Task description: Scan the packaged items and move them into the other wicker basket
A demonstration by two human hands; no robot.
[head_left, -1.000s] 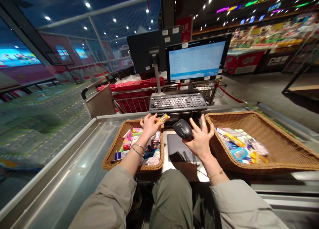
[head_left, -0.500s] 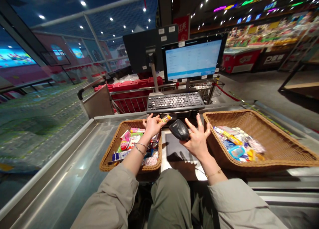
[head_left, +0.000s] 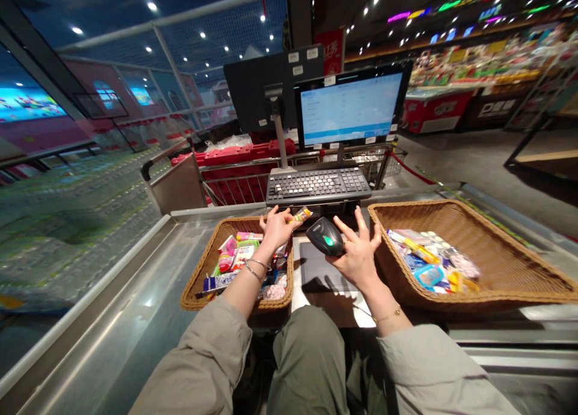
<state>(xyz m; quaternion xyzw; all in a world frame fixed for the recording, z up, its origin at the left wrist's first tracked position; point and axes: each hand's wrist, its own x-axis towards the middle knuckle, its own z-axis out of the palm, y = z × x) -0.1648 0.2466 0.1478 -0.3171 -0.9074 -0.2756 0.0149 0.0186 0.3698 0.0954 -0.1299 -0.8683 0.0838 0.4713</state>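
My left hand [head_left: 277,227] pinches a small stick-shaped packet in a yellow and clear wrapper [head_left: 301,215] between thumb and fingers, above the right edge of the left wicker basket [head_left: 187,291]. My right hand [head_left: 359,253] holds a black handheld barcode scanner [head_left: 321,231] with its head toward the packet. Several of its fingers are spread upward, and its grip below is partly hidden. A green light glows on top of the scanner. Small packaged sweets and goods [head_left: 244,255] fill the left basket under my left forearm.
To the right stands another wicker basket [head_left: 506,240] with several small packages at its left end. A keyboard [head_left: 318,183] and a lit monitor [head_left: 352,108] are behind my hands. A grey pad [head_left: 311,270] lies between the baskets on the metal counter [head_left: 130,294].
A green light has come on at the top of the scanner. Both hands, the packet and the baskets stay almost exactly where they were.
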